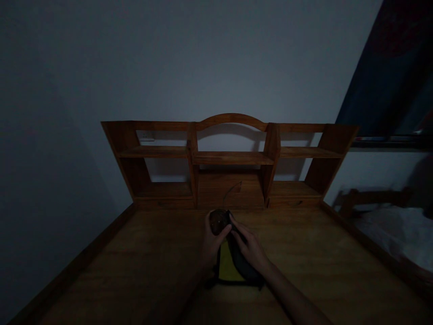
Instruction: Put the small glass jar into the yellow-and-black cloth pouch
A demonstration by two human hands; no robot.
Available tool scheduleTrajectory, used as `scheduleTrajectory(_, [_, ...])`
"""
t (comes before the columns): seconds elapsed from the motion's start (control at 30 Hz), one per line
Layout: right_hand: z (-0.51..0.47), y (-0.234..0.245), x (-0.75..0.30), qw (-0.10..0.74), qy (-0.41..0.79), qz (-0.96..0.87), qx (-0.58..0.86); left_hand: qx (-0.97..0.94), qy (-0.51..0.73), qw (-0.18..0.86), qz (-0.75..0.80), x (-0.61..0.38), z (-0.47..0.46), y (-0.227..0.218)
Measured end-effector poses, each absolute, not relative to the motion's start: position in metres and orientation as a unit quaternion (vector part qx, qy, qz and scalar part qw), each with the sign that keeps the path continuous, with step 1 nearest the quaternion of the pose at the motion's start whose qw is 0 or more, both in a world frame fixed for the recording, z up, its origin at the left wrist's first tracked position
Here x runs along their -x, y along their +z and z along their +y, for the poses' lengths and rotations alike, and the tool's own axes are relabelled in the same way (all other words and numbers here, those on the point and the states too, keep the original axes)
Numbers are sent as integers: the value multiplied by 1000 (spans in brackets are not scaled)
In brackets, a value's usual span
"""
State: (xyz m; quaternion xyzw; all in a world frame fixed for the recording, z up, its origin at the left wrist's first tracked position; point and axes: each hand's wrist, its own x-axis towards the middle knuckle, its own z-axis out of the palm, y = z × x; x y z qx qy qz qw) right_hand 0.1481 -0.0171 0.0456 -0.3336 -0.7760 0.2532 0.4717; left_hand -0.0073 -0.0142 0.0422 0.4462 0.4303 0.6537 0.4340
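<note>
The room is dim. On the wooden desk [135,271] both my hands meet at the middle. My left hand [210,243] is closed round a small round brown object [217,220] that I cannot name. My right hand [249,247] grips a dark cloth-like pouch [241,266] beside it, fingers curled on its upper edge. Something yellow and flat [227,267] shows under the pouch between my wrists. Whether the brown object is inside the pouch's mouth or just touching it is unclear.
A wooden shelf unit [232,158] with bare compartments stands at the desk's back against a pale wall. A raised rim runs along the desk's left and right edges. A bed with white bedding [399,230] and a wooden headboard lies to the right, under a dark window.
</note>
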Motion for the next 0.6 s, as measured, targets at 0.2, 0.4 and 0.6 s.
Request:
scheduleTrajectory(0.2, [-16,44,-149,484,250,-770,333,-508,646,375,429,9,-15,44])
scheduleTrajectory(0.4, [-15,43,-149,487,246,-767,339,-505,647,333,465,9,-15,38])
scheduleTrajectory(0.6, [-13,39,-150,493,251,-762,337,-519,653,328,444,8,-16,42])
